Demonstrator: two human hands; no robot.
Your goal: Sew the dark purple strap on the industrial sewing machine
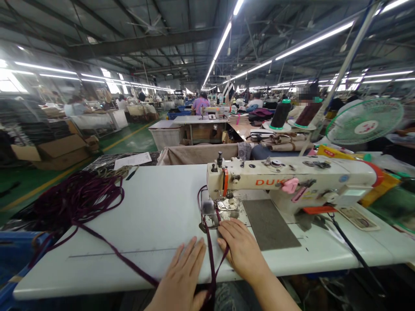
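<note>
A sewing machine (246, 177) stands on the white table (155, 194). A narrow dark purple strap (210, 250) runs from its needle area down over the table's front edge. My right hand (241, 248) is just in front of the needle area, thumb and fingers closed on one run of the strap. Flat on the table to the left lies my left hand (183, 274), fingers stretched out and its thumb beside the hanging strap. Another length of strap passes beneath this hand from a tangled purple pile (78, 194) at the table's left end.
Two dark thread cones (280, 114) stand behind the machine, near a green fan (365, 123). A blue crate (19, 255) sits at the lower left. Beyond the table is a beige cloth-lined bin (197, 153). A person in a purple top (200, 103) sits farther back.
</note>
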